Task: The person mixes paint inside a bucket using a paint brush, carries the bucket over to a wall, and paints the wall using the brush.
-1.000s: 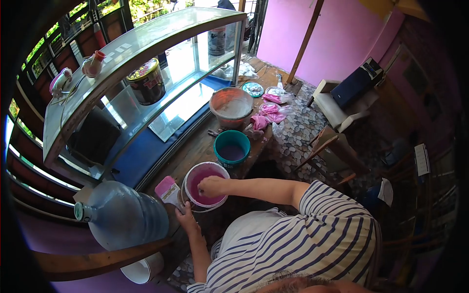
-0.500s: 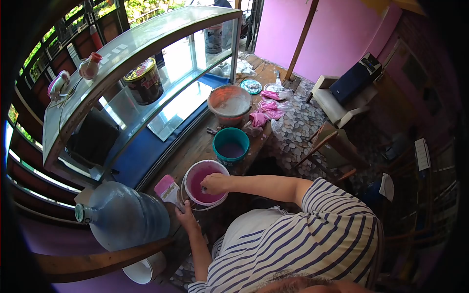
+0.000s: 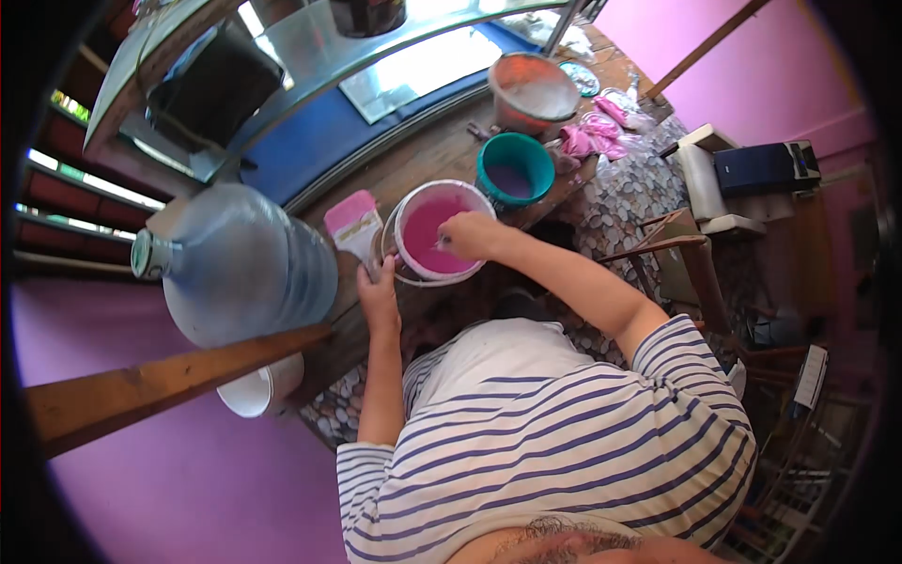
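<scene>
Your left grip (image 3: 380,299) is closed around the handle of a wide paintbrush (image 3: 355,226), fingers wrapped about it just beside the rim of the white bucket (image 3: 411,261). The brush's bristles are coated pink and point away from you; the pale band below them seems to carry markings, too small to read. Your right grip (image 3: 473,235) is pressed together inside the mouth of that bucket, pinching something slim that your fingers mostly hide, so you cannot tell what it is. Pink paint lies inside the bucket, which stands on the wooden worktop (image 3: 349,324). Just beyond it, to the right, is a teal bucket (image 3: 517,171) with purplish liquid in it, then a stained orange-grey bucket (image 3: 534,94) with pink-smeared plastic bags (image 3: 594,141) near it. To your left is a large bluish water jug (image 3: 252,268), and past the worktop is a glass display case (image 3: 315,52).
</scene>
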Available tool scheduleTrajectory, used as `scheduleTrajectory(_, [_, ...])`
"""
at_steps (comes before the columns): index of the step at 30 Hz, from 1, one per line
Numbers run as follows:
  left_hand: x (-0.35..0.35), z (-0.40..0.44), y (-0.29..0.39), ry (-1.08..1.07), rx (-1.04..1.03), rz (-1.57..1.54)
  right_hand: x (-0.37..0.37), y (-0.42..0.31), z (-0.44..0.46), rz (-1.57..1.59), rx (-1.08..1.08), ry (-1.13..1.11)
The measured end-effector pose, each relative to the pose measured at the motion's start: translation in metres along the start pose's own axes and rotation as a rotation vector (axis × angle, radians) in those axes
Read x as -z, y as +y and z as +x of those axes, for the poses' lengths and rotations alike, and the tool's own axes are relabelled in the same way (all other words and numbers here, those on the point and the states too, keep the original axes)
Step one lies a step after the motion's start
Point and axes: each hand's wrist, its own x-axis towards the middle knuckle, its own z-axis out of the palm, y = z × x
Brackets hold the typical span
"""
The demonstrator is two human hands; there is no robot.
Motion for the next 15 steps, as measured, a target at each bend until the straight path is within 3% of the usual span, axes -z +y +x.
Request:
scheduleTrajectory(3, [-0.002, -0.002, 0.005, -0.017, 0.024, -0.074, 0.007, 0.01, -0.003, -0.041, -0.025, 0.006])
scheduleTrajectory(5, [-0.002, -0.003, 0.006, -0.002, 0.026, -0.064, -0.001, 0.021, 0.006, -0.085, -0.083, 0.199])
scheduleTrajectory(6, [-0.003, -0.003, 0.006, -0.004, 0.017, -0.06, -0.007, 0.024, 0.01, -0.081, -0.079, 0.192])
scheduleTrajectory(8, [-0.003, -0.003, 0.006, -0.007, 0.024, -0.045, -0.013, 0.025, 0.015, -0.025, 0.119, 0.32])
scheduleTrajectory(12, [-0.005, -0.005, 0.011, -0.016, 0.019, -0.059, -0.01, 0.015, 0.004, 0.003, 0.135, 0.132])
scheduleTrajectory(15, [-0.004, -0.005, 0.011, -0.01, 0.024, -0.048, -0.005, 0.017, 0.004, -0.032, 0.012, 0.073])
